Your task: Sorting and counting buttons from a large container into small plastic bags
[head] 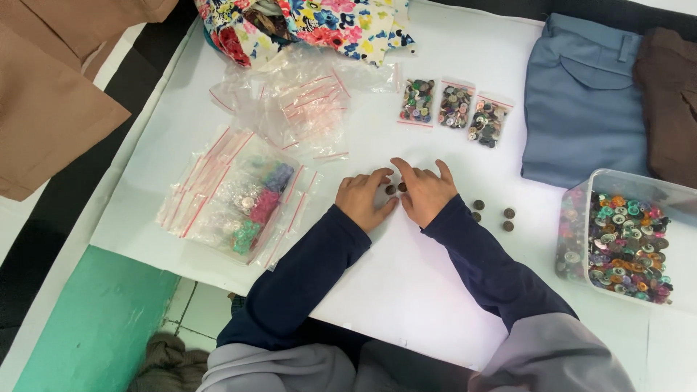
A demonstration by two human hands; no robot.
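Clear tub of mixed buttons cut off by right edge. Brown garment too. Floral fabric cropped at top. Contents of 3 small zip bags too small to tell apart.

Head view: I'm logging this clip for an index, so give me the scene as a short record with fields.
surface: white table
left hand: resting on the table, fingertips at two brown buttons
right hand: beside the left, thumb over the same buttons
loose buttons: four more brown buttons right of the right hand
container: clear tub of mixed coloured buttons, far right
bags: three small filled bags; empty zip bags; a packed bag at left
cloth: blue garment, floral fabric
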